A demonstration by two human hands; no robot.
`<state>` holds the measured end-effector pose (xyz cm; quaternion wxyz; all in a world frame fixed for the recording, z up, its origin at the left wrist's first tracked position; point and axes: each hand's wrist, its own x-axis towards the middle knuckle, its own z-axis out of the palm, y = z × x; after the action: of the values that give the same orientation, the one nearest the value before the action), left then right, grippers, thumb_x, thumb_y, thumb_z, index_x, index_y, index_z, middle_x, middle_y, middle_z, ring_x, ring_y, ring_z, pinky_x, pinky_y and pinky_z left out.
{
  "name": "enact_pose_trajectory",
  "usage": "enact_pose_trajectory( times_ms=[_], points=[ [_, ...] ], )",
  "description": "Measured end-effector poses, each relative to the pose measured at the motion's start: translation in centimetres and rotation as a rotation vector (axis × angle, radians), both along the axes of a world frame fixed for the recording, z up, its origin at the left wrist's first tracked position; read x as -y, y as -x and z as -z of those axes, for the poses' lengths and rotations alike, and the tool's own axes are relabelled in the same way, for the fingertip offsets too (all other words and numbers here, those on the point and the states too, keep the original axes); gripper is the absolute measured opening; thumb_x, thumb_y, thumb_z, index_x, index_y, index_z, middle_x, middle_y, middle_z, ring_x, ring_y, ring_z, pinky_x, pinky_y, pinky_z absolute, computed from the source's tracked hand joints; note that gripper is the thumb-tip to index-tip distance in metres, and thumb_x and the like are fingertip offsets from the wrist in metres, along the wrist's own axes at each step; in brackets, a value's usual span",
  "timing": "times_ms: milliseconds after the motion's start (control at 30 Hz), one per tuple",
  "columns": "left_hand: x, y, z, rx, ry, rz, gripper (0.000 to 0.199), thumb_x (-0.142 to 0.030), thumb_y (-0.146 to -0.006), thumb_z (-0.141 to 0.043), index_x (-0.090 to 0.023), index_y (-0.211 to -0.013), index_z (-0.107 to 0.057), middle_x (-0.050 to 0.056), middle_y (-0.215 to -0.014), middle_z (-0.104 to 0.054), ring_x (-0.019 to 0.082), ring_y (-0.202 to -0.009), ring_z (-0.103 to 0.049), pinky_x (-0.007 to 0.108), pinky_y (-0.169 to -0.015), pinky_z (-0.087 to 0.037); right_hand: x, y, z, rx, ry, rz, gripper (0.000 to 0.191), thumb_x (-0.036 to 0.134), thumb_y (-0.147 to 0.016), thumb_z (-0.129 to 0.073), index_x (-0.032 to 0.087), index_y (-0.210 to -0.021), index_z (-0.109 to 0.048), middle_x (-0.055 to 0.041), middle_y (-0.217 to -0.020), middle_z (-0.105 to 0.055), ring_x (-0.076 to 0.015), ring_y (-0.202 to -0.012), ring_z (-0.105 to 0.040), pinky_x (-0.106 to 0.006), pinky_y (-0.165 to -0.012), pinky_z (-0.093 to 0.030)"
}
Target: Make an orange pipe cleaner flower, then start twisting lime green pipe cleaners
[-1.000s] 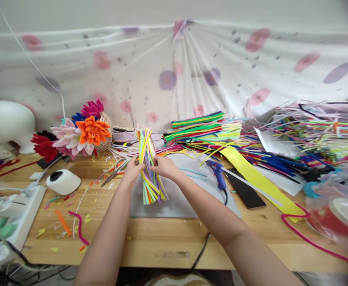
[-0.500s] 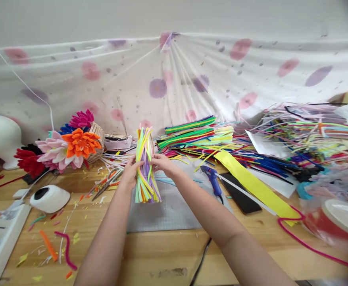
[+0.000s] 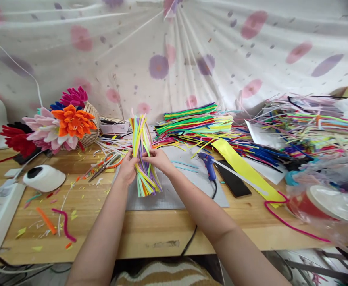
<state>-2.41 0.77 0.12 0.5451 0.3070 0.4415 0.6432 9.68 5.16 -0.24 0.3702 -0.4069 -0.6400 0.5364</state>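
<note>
A bundle of yellow, green, orange and purple pipe cleaners [image 3: 146, 180] stands nearly upright above the grey mat [image 3: 179, 198]. My left hand [image 3: 128, 167] grips its left side near the middle, where the bundle narrows. On the other side my right hand [image 3: 158, 159] pinches at the bundle's middle, thumb and forefinger pressed together on the strands. The fingertips of both hands are close to each other. Thin light blue strands [image 3: 185, 166] lie on the mat, right of my right hand.
Scissors [image 3: 106, 163] and a white thread spool [image 3: 44, 178] lie left. A blue glue gun [image 3: 208, 166], black phone [image 3: 235, 180] and yellow ribbon [image 3: 245, 169] are right. Pipe cleaner piles [image 3: 191, 125] line the back; felt flowers [image 3: 74, 121] stand back left.
The view has tilted down, showing more of the table's front edge. Both hands still hold the bundle, whose top now leans slightly more to the left.
</note>
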Motion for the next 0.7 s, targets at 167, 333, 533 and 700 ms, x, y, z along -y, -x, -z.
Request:
enact_pose_trajectory(
  times_ms=[167, 333, 533, 700],
  points=[
    [0.7, 0.3, 0.5, -0.054, -0.064, 0.007, 0.055, -0.006, -0.049, -0.062, -0.019, -0.102, -0.052, -0.001, -0.082, -0.063, 0.013, -0.071, -0.06, 0.025, -0.066, -0.045, 1.0, 0.3, -0.4, -0.12, 0.009, -0.064, 0.016, 0.019, -0.056, -0.063, 0.015, -0.069, -0.055, 0.0079, -0.054, -0.045, -0.0049, -0.05, -0.037, -0.018, -0.051, -0.031],
    [1.2, 0.5, 1.2, -0.099, -0.103, -0.025, 0.058, -0.008, -0.05, -0.064, -0.02, -0.105, -0.051, 0.001, -0.09, -0.062, 0.014, -0.081, -0.059, 0.026, -0.072, -0.044, 2.0, 0.2, -0.5, 0.1, -0.09, -0.028, 0.011, 0.02, -0.063, -0.058, 0.016, -0.073, -0.062, 0.0062, -0.054, -0.047, -0.0064, -0.052, -0.04, -0.019, -0.051, -0.029],
    [1.8, 0.6, 1.3, -0.095, -0.115, -0.061, 0.06, -0.008, -0.049, -0.064, -0.02, -0.106, -0.05, 0.0, -0.089, -0.061, 0.015, -0.081, -0.059, 0.027, -0.074, -0.045, 2.5, 0.3, 0.0, 0.313, -0.229, 0.065, 0.015, 0.029, -0.067, -0.057, 0.017, -0.074, -0.063, 0.005, -0.056, -0.05, -0.0078, -0.054, -0.042, -0.02, -0.054, -0.03],
    [1.9, 0.3, 1.1, -0.087, -0.11, -0.058, 0.063, -0.008, -0.047, -0.068, -0.02, -0.106, -0.05, 0.0, -0.089, -0.062, 0.014, -0.083, -0.06, 0.026, -0.076, -0.044, 2.3, 0.7, 0.8, 0.25, -0.261, 0.055, 0.017, 0.021, -0.065, -0.052, 0.018, -0.079, -0.062, 0.0055, -0.058, -0.05, -0.0081, -0.055, -0.044, -0.019, -0.053, -0.032]
  ],
)
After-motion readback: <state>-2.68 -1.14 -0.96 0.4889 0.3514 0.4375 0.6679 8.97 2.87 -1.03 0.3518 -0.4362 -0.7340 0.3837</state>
